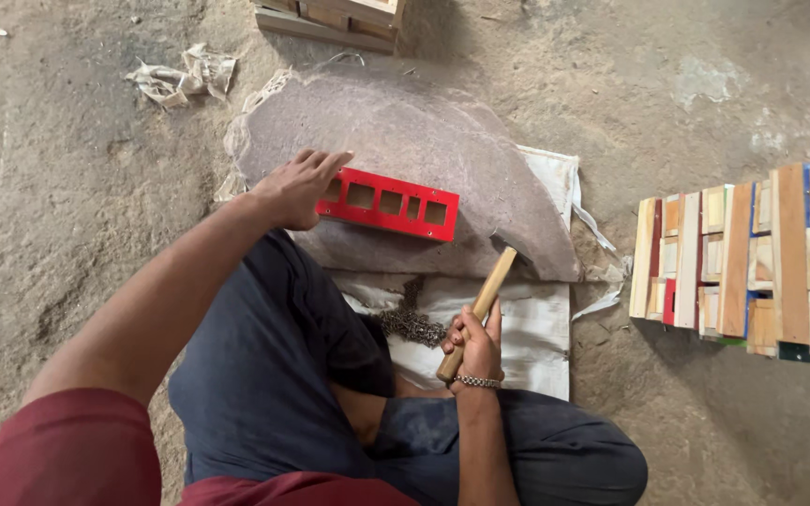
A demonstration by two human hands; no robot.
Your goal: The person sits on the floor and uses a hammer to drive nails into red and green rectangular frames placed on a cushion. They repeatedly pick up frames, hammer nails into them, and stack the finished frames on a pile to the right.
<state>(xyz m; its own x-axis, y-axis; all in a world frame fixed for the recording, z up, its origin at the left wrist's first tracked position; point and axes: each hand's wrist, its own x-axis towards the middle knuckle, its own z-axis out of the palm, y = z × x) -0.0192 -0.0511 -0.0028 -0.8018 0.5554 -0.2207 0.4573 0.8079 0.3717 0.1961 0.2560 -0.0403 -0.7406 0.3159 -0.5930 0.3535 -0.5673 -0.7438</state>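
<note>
Frame (388,203), red, lies mid-picture on my slab (424,141), left hand (297,187) flat on its end, right hand (475,342) gripping the hammer (480,307).

Two hands in view: left hand (294,190) and right hand (476,343); one red wooden frame (389,203) with five square openings; one hammer (480,309) with a wooden handle; one flat stone slab (405,141); one white woven sack (517,323) spread beneath; one heap of small nails (412,324), too many and too small to count; one metal bracelet (477,381); one crumpled scrap of cloth (185,75); one stack of wooden frames (752,267) at the right edge, number unclear; one pile of wooden strips (335,19) at the top edge.
</note>
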